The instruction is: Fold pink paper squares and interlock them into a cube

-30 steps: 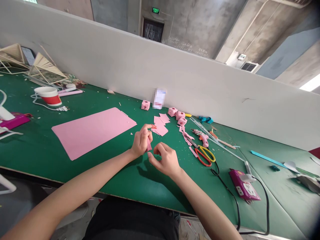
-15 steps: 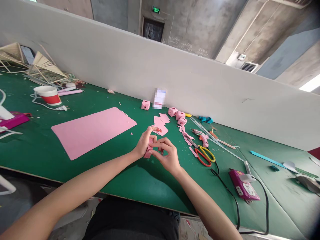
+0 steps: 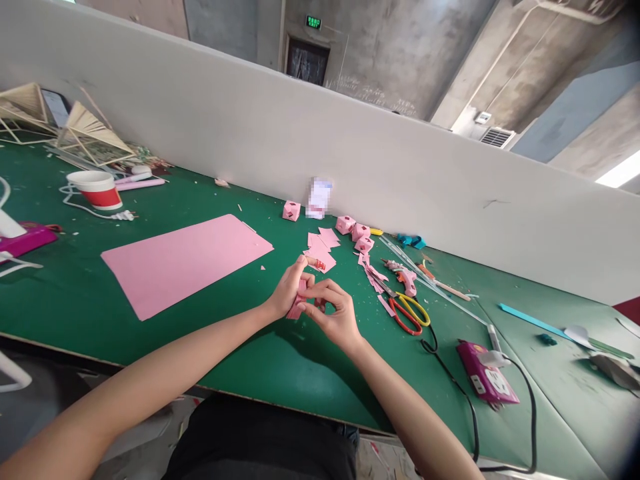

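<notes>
Both my hands meet over the green table [image 3: 250, 360], pinching one small folded pink paper piece [image 3: 299, 305]. My left hand [image 3: 289, 291] grips its left side, the index finger raised with a red-marked tip. My right hand [image 3: 334, 312] closes on it from the right, fingers curled. Just beyond lie loose pink paper squares [image 3: 320, 248] and several small pink paper cubes [image 3: 356, 231]; one more cube [image 3: 291, 211] stands by the white partition.
A large pink sheet [image 3: 185, 261] lies to the left. Red-and-yellow scissors [image 3: 407, 310], a pink glue gun [image 3: 406, 277], a magenta power strip [image 3: 486, 372] with black cable sit right. A red-and-white cup [image 3: 97, 189] and stick frames [image 3: 85, 133] are far left.
My right hand came left from apart and joined my left hand on the pink paper piece; both now hold it close together slightly lower over the table.
</notes>
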`<move>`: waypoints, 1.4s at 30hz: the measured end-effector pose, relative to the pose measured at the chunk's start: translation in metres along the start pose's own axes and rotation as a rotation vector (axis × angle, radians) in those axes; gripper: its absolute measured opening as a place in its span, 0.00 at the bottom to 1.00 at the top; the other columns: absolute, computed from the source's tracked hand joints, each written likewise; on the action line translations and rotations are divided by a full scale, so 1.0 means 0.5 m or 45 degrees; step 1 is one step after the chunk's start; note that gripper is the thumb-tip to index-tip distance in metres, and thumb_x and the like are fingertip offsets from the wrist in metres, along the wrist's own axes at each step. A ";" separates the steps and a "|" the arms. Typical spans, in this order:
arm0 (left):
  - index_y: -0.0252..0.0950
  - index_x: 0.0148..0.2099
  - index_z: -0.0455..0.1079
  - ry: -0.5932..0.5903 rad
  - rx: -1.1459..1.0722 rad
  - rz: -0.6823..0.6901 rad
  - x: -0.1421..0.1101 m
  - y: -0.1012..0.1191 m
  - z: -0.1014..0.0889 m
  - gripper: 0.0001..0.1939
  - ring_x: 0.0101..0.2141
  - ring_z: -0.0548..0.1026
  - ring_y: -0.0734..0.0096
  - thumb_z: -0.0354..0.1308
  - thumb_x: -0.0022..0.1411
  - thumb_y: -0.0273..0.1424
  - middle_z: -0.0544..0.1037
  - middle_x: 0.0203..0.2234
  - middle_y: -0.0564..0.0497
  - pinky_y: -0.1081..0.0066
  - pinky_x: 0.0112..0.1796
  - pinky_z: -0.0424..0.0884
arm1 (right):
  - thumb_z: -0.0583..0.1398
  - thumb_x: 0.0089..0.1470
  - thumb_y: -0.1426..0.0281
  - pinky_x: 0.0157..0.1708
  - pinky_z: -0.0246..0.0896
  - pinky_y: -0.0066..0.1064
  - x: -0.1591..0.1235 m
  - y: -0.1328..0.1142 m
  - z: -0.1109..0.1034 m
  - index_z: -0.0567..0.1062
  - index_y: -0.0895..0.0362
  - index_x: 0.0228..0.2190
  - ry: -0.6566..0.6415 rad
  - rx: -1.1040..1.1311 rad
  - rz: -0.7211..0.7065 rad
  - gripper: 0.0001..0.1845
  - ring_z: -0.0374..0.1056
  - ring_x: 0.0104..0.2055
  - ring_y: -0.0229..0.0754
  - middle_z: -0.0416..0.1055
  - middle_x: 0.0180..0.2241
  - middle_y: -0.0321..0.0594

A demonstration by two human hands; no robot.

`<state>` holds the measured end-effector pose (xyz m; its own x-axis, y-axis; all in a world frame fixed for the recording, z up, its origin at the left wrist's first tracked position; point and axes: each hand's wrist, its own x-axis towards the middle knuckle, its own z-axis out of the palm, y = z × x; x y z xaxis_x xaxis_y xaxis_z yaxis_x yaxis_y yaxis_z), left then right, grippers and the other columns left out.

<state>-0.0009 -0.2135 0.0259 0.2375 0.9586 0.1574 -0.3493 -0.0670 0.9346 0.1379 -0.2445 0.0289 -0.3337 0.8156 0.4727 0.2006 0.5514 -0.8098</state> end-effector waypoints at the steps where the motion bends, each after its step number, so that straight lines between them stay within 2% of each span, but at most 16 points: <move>1: 0.37 0.46 0.63 0.005 0.021 0.006 0.001 0.000 0.000 0.28 0.15 0.64 0.74 0.38 0.67 0.55 0.62 0.13 0.60 0.72 0.21 0.65 | 0.68 0.50 0.57 0.28 0.61 0.33 -0.001 -0.002 0.001 0.80 0.51 0.36 -0.004 -0.029 -0.008 0.13 0.64 0.30 0.40 0.72 0.34 0.40; 4: 0.36 0.45 0.64 0.092 0.122 0.051 0.001 0.001 0.003 0.28 0.14 0.61 0.75 0.38 0.67 0.55 0.62 0.12 0.59 0.73 0.20 0.58 | 0.68 0.49 0.58 0.25 0.58 0.30 -0.005 -0.004 0.006 0.72 0.53 0.37 0.066 -0.139 -0.002 0.17 0.59 0.26 0.37 0.67 0.29 0.35; 6: 0.35 0.44 0.64 0.197 0.222 0.138 -0.001 0.002 0.006 0.28 0.15 0.59 0.75 0.37 0.68 0.54 0.62 0.12 0.59 0.73 0.20 0.56 | 0.64 0.52 0.58 0.25 0.55 0.29 -0.008 -0.004 0.008 0.68 0.54 0.32 0.074 -0.299 -0.032 0.14 0.57 0.24 0.36 0.64 0.25 0.33; 8: 0.35 0.45 0.65 0.268 0.327 0.251 -0.004 0.002 0.008 0.28 0.15 0.59 0.76 0.36 0.70 0.52 0.61 0.13 0.60 0.72 0.22 0.56 | 0.59 0.57 0.60 0.26 0.53 0.29 -0.009 -0.002 0.008 0.65 0.54 0.28 0.010 -0.510 -0.139 0.12 0.58 0.25 0.36 0.64 0.25 0.34; 12: 0.35 0.46 0.66 0.284 0.459 0.349 -0.011 0.003 0.007 0.26 0.15 0.58 0.76 0.34 0.72 0.49 0.60 0.13 0.60 0.72 0.22 0.56 | 0.52 0.62 0.66 0.26 0.51 0.29 -0.009 0.001 0.008 0.63 0.54 0.25 -0.058 -0.787 -0.367 0.13 0.60 0.25 0.37 0.66 0.24 0.37; 15: 0.35 0.47 0.65 0.268 0.498 0.358 -0.015 0.002 0.007 0.26 0.14 0.59 0.76 0.34 0.72 0.48 0.61 0.13 0.60 0.73 0.22 0.56 | 0.52 0.61 0.66 0.26 0.51 0.29 -0.009 0.001 0.008 0.63 0.54 0.24 -0.062 -0.866 -0.414 0.13 0.60 0.25 0.37 0.66 0.24 0.37; 21: 0.35 0.49 0.65 0.188 0.550 0.385 -0.017 -0.005 0.004 0.25 0.13 0.61 0.76 0.35 0.73 0.47 0.62 0.12 0.61 0.74 0.20 0.57 | 0.54 0.59 0.63 0.25 0.51 0.28 -0.009 -0.001 0.007 0.62 0.54 0.24 -0.107 -0.841 -0.379 0.13 0.60 0.25 0.37 0.66 0.23 0.36; 29: 0.34 0.49 0.65 0.157 0.561 0.407 -0.014 -0.015 -0.002 0.25 0.14 0.61 0.75 0.35 0.73 0.46 0.63 0.12 0.60 0.73 0.21 0.57 | 0.54 0.57 0.70 0.24 0.48 0.28 -0.009 0.007 0.009 0.58 0.54 0.22 -0.121 -0.723 -0.329 0.13 0.54 0.22 0.34 0.61 0.21 0.33; 34: 0.34 0.49 0.66 0.153 0.655 0.423 -0.017 -0.008 -0.005 0.25 0.18 0.64 0.74 0.34 0.73 0.45 0.66 0.15 0.58 0.72 0.25 0.61 | 0.54 0.57 0.71 0.25 0.48 0.29 -0.006 0.014 0.006 0.58 0.54 0.22 -0.085 -0.707 -0.358 0.14 0.53 0.23 0.35 0.60 0.21 0.33; 37: 0.35 0.52 0.64 0.141 0.654 0.403 -0.014 0.003 -0.007 0.25 0.24 0.70 0.71 0.36 0.72 0.47 0.71 0.20 0.55 0.70 0.32 0.66 | 0.54 0.58 0.72 0.25 0.47 0.29 -0.003 0.015 -0.006 0.58 0.54 0.22 -0.045 -0.704 -0.343 0.14 0.52 0.23 0.35 0.58 0.21 0.33; 39: 0.35 0.54 0.62 0.148 0.566 0.372 -0.008 0.012 -0.010 0.25 0.32 0.74 0.68 0.39 0.71 0.49 0.76 0.29 0.51 0.67 0.39 0.68 | 0.53 0.59 0.71 0.25 0.46 0.30 0.000 0.014 -0.017 0.57 0.54 0.22 0.026 -0.670 -0.303 0.15 0.51 0.23 0.35 0.56 0.21 0.32; 42: 0.36 0.59 0.59 0.078 0.322 0.220 0.002 0.021 -0.015 0.29 0.43 0.75 0.64 0.50 0.66 0.51 0.77 0.42 0.46 0.65 0.46 0.67 | 0.53 0.61 0.70 0.24 0.45 0.30 0.006 0.013 -0.033 0.56 0.54 0.22 0.201 -0.560 -0.214 0.16 0.49 0.22 0.35 0.52 0.20 0.30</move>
<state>-0.0112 -0.2113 0.0337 0.1367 0.9413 0.3087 -0.1411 -0.2900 0.9466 0.1532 -0.2355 0.0309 -0.2581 0.7069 0.6585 0.5373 0.6715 -0.5103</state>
